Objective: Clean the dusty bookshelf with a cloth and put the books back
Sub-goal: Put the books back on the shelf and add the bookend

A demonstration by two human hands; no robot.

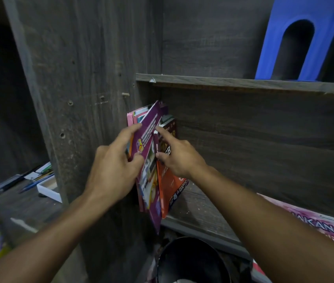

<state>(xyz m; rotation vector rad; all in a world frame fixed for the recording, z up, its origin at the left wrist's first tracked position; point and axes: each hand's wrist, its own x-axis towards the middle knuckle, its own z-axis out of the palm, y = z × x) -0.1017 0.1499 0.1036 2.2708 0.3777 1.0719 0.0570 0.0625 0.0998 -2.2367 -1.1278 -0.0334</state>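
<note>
Against the side panel (92, 78) at the left end of the lower shelf (202, 211), a small row of books is stood on edge. The purple book (147, 152) is gripped by the left hand (113, 168), thumb on its cover and index finger stretched along its far side. Its long axis is slanted, the top leaning back into the shelf and the lower corner hanging out past the front edge. The orange book (170, 180), just to its right, is touched by the right hand (179, 158) with a straight index finger and the thumb; whether it is pinched cannot be told. The purple book probably has to be pushed straight back and upright, for which the left hand is better placed. No cloth is seen.
</note>
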